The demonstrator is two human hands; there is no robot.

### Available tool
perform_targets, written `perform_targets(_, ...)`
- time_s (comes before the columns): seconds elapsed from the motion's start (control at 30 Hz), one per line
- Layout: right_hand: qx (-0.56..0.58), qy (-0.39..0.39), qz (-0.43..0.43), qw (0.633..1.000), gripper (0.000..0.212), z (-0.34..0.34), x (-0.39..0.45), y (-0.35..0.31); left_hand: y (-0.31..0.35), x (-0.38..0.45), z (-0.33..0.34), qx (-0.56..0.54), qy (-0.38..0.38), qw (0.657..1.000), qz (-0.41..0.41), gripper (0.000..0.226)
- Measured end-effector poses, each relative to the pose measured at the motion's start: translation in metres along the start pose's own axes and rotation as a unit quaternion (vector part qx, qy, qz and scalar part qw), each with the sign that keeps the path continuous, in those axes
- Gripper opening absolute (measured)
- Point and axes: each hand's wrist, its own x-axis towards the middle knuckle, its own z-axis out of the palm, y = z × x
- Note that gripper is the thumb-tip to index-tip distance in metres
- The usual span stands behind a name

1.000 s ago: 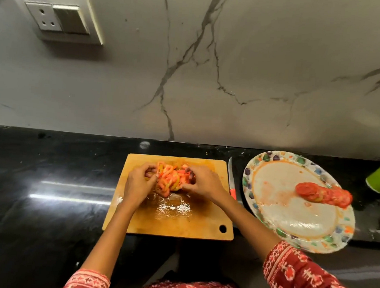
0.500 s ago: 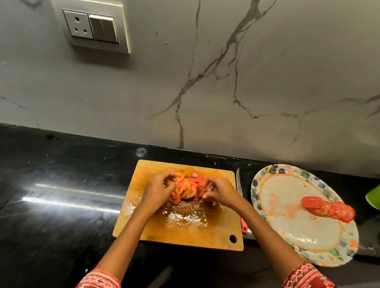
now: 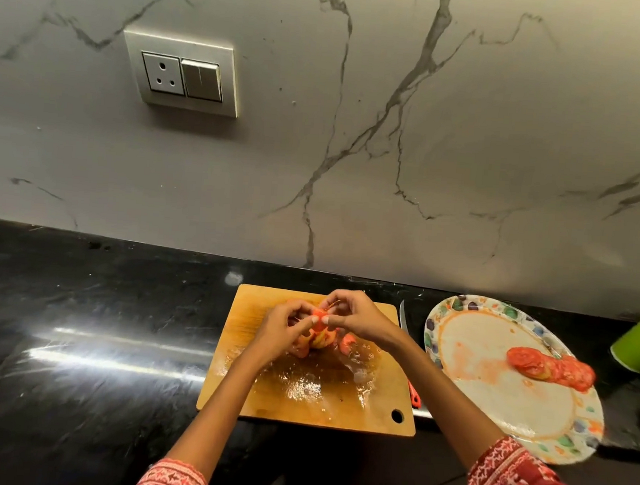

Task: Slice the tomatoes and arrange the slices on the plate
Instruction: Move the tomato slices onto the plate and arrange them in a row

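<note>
A bunch of tomato slices (image 3: pixel 319 335) sits at the back of the wet wooden cutting board (image 3: pixel 300 388). My left hand (image 3: pixel 284 330) and my right hand (image 3: pixel 354 318) grip the bunch from both sides, fingertips meeting above it, so most of the slices are hidden. To the right lies the patterned plate (image 3: pixel 488 409) with a row of overlapping tomato slices (image 3: pixel 550 366) on its right part. A knife (image 3: pixel 407 356) with a red handle lies between board and plate, partly hidden by my right forearm.
A green cup (image 3: pixel 639 342) stands at the right edge on the black counter (image 3: pixel 77 339). A marble wall with a socket plate (image 3: pixel 182 73) rises behind the board. Juice wets the board's middle.
Both hands have closed in over the slices and gathered them into a tighter bunch, lifted slightly. The camera has tilted up and shifted left.
</note>
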Motion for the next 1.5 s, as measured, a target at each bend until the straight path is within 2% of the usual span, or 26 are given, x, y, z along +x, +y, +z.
perform_targets(0.1, -0.029, 0.042, -0.009, 0.999, 0.021, 0.006, 0.001, -0.003, -0.003, -0.002, -0.004, -0.001, -0.006, 1.0, -0.008, 0.012)
perform_targets(0.23, -0.108, 0.101, 0.003, 0.989, 0.018, 0.009, 0.007, 0.003, -0.013, -0.007, -0.014, 0.028, 0.082, 0.995, -0.046, 0.005)
perform_targets(0.33, -0.224, 0.089, 0.016, 0.97, 0.014, 0.011, 0.013, 0.01, -0.018, -0.011, -0.023, 0.033, 0.142, 0.987, -0.06, 0.004)
perform_targets(0.5, -0.308, 0.107, 0.023, 0.945, 0.015, 0.026, 0.018, 0.01, -0.025, -0.014, -0.027, 0.03, 0.132, 0.989, -0.063, 0.002)
perform_targets(0.63, -0.365, 0.057, 0.012, 0.929, 0.022, 0.049, 0.028, 0.006, -0.027, -0.013, -0.03, 0.04, 0.141, 0.987, -0.067, 0.003)
perform_targets(0.73, -0.393, 0.046, 0.016, 0.918, 0.016, 0.055, 0.034, 0.007, -0.025, -0.011, -0.031, 0.048, 0.133, 0.988, -0.065, 0.006)
perform_targets(0.8, -0.39, 0.037, 0.016, 0.92, 0.01, 0.053, 0.034, 0.005, -0.025, -0.01, -0.032, 0.053, 0.127, 0.989, -0.06, 0.009)
perform_targets(1.0, -0.36, 0.017, 0.027, 0.932, 0.017, 0.05, 0.036, 0.007, -0.028, -0.011, -0.031, 0.046, 0.116, 0.99, -0.06, 0.007)
perform_targets(1.1, -0.313, 0.016, 0.03, 0.949, 0.01, 0.039, 0.035, 0.005, -0.027, -0.011, -0.031, 0.046, 0.124, 0.99, -0.059, 0.007)
perform_targets(1.3, -0.199, 0.057, 0.005, 0.978, 0.015, 0.0, 0.028, -0.006, -0.02, -0.011, -0.026, 0.043, 0.131, 0.989, -0.053, 0.007)
perform_targets(1.5, -0.092, 0.048, 0.034, 0.994, 0.016, -0.009, 0.02, -0.002, -0.011, -0.009, -0.02, 0.044, 0.117, 0.991, -0.042, 0.013)
